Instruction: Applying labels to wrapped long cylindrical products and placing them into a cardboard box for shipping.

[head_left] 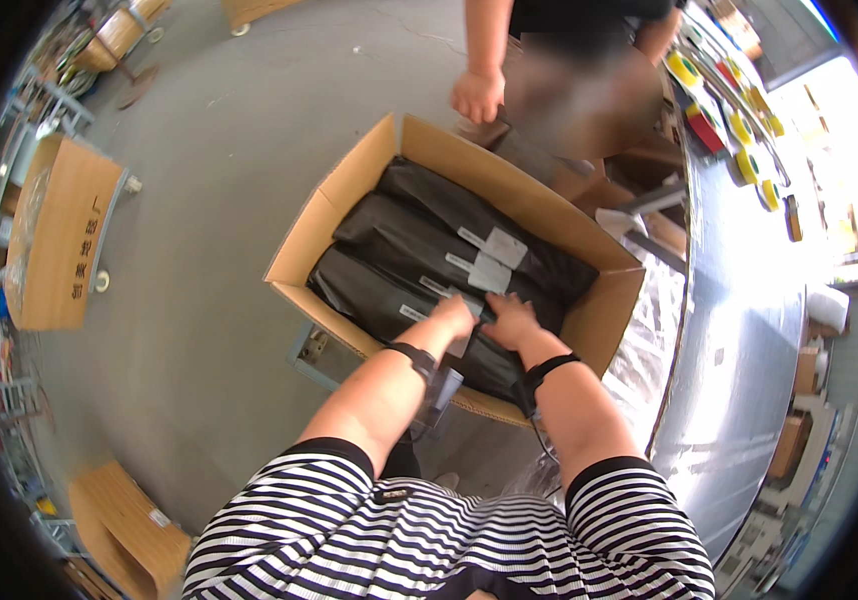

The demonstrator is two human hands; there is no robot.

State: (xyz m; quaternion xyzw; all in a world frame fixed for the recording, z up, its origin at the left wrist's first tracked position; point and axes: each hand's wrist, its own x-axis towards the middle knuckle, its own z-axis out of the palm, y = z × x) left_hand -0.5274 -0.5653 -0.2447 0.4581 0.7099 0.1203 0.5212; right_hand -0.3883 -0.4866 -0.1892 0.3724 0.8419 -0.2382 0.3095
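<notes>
An open cardboard box (pixel 597 325) stands in front of me, holding several long black plastic-wrapped packages (pixel 374 280) side by side. White labels (pixel 505 248) lie on the packages near the middle. Both of my hands reach down into the box, onto the nearest package. My left hand (pixel 452 316) has its fingers bent and closed at the black wrapping, beside a label. Just to its right, my right hand (pixel 513 320) lies on the same wrapping with its fingers spread. The hands are close together, and their undersides are hidden.
Beyond the box a co-worker's closed hand (pixel 477 95) hangs near its far flap. A shiny metal worktable (pixel 734 400) runs along the right, with yellow tape rolls (pixel 684 68) at its far end. Wooden panels on casters (pixel 67 235) stand at left; a wooden piece (pixel 129 525) is at lower left.
</notes>
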